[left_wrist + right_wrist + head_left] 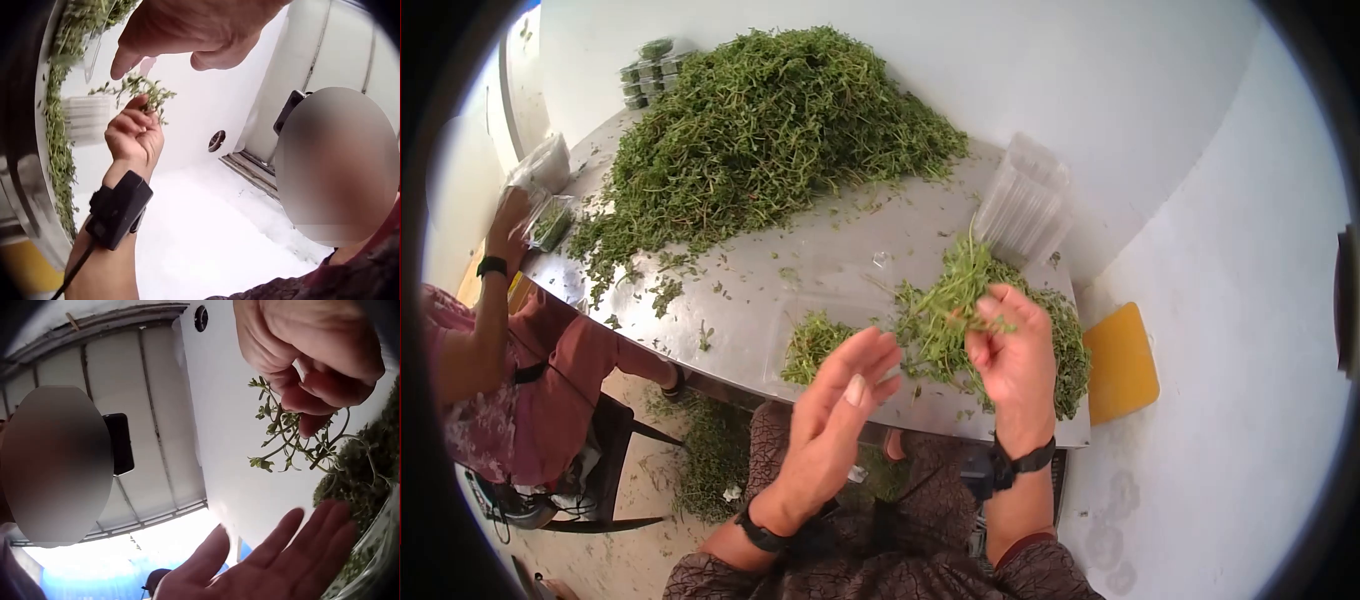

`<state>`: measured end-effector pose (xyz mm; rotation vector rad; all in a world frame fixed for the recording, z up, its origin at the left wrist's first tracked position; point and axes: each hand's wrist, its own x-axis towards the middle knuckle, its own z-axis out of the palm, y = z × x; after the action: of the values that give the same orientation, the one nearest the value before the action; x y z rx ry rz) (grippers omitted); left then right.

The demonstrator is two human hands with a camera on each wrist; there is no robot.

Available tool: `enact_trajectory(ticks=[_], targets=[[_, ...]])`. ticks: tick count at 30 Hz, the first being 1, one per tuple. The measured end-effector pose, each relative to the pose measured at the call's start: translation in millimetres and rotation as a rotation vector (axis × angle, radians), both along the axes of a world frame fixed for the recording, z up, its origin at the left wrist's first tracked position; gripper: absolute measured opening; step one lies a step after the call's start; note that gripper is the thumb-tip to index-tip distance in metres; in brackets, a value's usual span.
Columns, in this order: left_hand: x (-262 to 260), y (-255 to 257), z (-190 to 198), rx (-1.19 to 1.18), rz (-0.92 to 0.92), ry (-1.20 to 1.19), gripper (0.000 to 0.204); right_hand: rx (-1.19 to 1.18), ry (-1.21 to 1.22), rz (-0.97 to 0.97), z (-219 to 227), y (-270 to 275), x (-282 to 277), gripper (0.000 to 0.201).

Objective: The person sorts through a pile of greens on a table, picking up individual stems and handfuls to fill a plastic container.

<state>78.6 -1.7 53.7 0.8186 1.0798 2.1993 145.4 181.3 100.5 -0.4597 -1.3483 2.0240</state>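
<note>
My right hand (1017,365) pinches a few green leafy sprigs (290,434) between thumb and fingers, raised over the near right of the table. The thin stems and small leaves hang out past the fingertips. To its left, my left hand (832,405) is held up with straight fingers and nothing in it, palm turned toward the right hand. Just beyond the left hand lies a clear plastic box (840,308) with some cut greens (812,345) in it. A smaller heap of greens (1068,345) spreads beneath and beside the right hand.
A large mound of greens (770,130) covers the back of the metal table (750,270). Stacked clear boxes (1025,195) stand at the right; filled packs (650,75) at the back left. Another person (510,370) sits at left. A yellow chair (1122,365) is beside the right wall.
</note>
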Motion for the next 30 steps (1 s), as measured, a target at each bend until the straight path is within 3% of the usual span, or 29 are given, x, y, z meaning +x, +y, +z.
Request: enact_trajectory(ticks=[4,6,8,10,12,14,16,18,20,21,25,27,30], targets=[[8.9,11.9,0.1,0.108,-0.045,-0.262,0.060,0.052,0.029,0.074,-2.3,-37.7,7.0,0.013],[6.8,11.3,-1.0,0.061,-0.035,-0.268,0.066,0.067,0.009,0.111,-0.9,-55.8,11.1,0.012],[8.4,5.1,-4.9,0.192,-0.217,-0.247,0.080,0.195,-0.068,0.063,-3.7,-74.0,13.3,0.011],[16.1,-1.9,-7.6,0.191,-0.186,-0.309,0.069,0.237,-0.084,0.042,-13.9,-85.8,15.7,0.011],[25.1,-5.1,0.2,0.043,-0.109,-0.342,0.067,0.645,-0.084,-0.133,-24.9,-96.3,17.2,0.006],[29.3,-6.3,-1.4,0.049,-0.085,-0.401,0.062,0.648,-0.049,-0.139,-35.5,-102.9,17.5,0.010],[27.8,-6.9,-3.9,0.057,-0.104,-0.315,0.055,1.129,0.003,-0.331,-38.7,-106.0,18.0,0.013],[30.0,-8.8,-2.1,0.073,-0.054,-0.348,0.043,1.166,0.027,-0.341,-37.7,-111.2,19.8,0.017],[24.9,-14.4,-12.9,0.127,-0.119,-0.326,0.027,1.222,0.022,-0.315,-38.1,-115.2,22.5,0.019],[27.2,-14.2,-8.2,0.104,-0.038,-0.362,0.024,1.212,-0.015,-0.249,-36.5,-117.0,26.2,0.022],[24.9,-20.5,-7.4,0.077,-0.030,-0.386,0.021,1.219,-0.011,-0.221,-36.9,-122.9,31.0,0.025],[25.0,-20.9,-5.9,0.075,0.000,-0.397,0.020,1.320,0.023,-0.187,-41.1,-121.0,33.5,0.037],[23.4,-21.4,-9.0,0.103,0.024,-0.432,0.019,1.321,0.019,-0.181,-38.6,-124.3,38.0,0.036]])
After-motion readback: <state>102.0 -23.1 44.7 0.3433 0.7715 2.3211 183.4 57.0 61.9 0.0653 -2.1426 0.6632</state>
